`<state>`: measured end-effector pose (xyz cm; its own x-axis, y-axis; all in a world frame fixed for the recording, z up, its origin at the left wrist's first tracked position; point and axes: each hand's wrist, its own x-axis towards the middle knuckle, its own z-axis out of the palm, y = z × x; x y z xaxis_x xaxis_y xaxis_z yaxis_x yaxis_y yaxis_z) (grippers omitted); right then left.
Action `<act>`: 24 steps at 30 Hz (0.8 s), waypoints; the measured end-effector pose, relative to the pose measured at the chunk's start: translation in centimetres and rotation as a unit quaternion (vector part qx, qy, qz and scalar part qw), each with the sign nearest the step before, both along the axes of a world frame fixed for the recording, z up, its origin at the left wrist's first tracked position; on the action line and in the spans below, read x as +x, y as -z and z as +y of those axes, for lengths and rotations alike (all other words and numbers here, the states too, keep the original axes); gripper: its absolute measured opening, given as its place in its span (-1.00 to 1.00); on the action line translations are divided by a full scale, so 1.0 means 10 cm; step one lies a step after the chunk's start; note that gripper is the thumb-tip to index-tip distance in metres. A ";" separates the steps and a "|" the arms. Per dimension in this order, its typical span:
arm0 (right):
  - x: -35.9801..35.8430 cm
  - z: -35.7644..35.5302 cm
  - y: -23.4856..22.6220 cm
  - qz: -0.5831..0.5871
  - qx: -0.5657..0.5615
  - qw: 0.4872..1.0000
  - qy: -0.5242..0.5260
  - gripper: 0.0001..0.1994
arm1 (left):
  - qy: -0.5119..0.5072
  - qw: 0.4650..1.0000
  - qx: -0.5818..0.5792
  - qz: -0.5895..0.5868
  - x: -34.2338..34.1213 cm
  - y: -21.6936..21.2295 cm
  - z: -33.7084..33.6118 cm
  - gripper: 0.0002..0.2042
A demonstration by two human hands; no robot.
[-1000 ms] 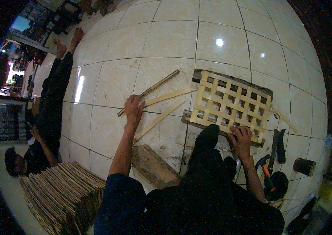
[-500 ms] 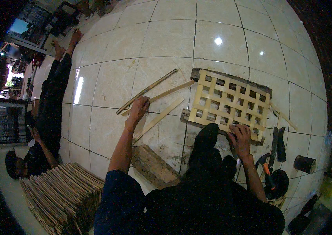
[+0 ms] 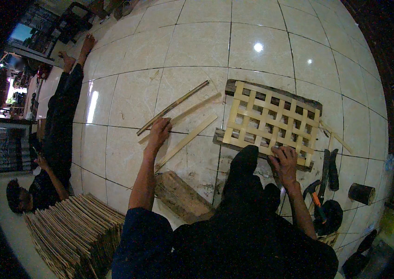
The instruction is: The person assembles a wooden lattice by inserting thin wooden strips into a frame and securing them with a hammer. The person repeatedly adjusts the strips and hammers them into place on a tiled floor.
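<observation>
My left hand reaches out over the tiled floor, its fingers closed on a long pale bamboo strip. A darker bamboo stick lies just beyond it, and another pale strip lies on the near side. My right hand holds the near edge of a pale bamboo lattice. The lattice rests on dark wooden boards. My dark-clad leg stretches toward the lattice between the two hands.
A wooden block lies by my left arm. A big stack of bamboo strips stands at the lower left. Another person lies on the floor at the left. A hammer, dark blades and a dark can sit at the right.
My left hand has swung the pale strip so that its far end lies further left, nearly parallel to the dark stick. My right hand stays on the lattice.
</observation>
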<state>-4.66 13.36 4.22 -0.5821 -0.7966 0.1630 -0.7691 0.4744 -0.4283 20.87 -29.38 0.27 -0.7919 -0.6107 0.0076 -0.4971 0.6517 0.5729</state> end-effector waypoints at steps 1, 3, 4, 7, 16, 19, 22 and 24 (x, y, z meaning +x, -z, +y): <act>0.00 0.00 -0.01 -0.002 -0.002 1.000 0.001 -0.69 | -0.020 1.000 0.006 0.009 0.04 -0.01 0.01 -0.79; 0.00 -0.01 -0.03 -0.008 0.007 1.000 0.004 -0.69 | -0.025 1.000 0.004 -0.011 0.14 0.00 -0.08 -0.78; 0.01 -0.02 -0.04 -0.011 0.011 1.000 0.004 -0.69 | -0.028 0.999 0.002 -0.021 0.20 0.02 -0.11 -0.77; 0.00 -0.01 0.02 -0.011 -0.015 1.000 0.005 -0.69 | -0.054 0.976 -0.204 0.049 0.24 0.12 -0.11 -0.72; -0.02 0.01 0.04 0.017 -0.010 1.000 -0.003 -0.67 | 0.022 0.991 -0.110 0.070 -0.09 0.11 0.54 -0.65; 0.00 0.00 0.01 0.011 -0.003 1.000 0.006 -0.67 | 0.039 0.993 -0.081 0.071 -0.19 0.03 0.73 -0.63; 0.00 -0.04 -0.10 0.004 0.007 1.000 -0.004 -0.68 | 0.031 0.996 -0.060 0.062 -0.22 -0.03 0.83 -0.62; 0.00 -0.03 -0.08 0.005 0.010 1.000 -0.004 -0.68 | 0.023 0.997 -0.050 0.048 -0.23 -0.03 0.85 -0.62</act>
